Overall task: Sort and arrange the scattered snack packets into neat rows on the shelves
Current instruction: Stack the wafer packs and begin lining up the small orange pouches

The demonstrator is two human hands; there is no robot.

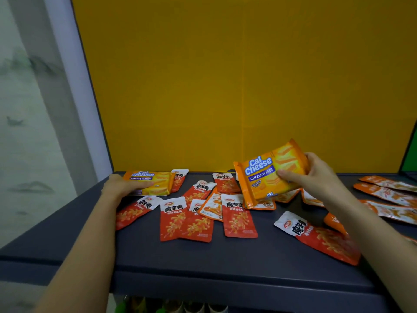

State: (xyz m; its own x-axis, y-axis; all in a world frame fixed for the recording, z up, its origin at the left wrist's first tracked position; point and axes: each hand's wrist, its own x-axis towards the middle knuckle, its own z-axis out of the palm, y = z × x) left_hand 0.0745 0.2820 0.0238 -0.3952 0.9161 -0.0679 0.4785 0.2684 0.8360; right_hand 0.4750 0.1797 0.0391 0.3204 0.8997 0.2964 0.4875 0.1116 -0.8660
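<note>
Fingers (291, 176) across raised wafer pack (268, 175) front

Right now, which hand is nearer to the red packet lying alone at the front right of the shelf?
Right. The right hand holds a Cal Cheese pack up behind the lone red packet; the left hand rests on another pack at the far left.

left hand (121, 187): arm extended, palm down, fingers curled in a grip
right hand (316, 175): raised higher, thumb-and-fingers clamp
</note>
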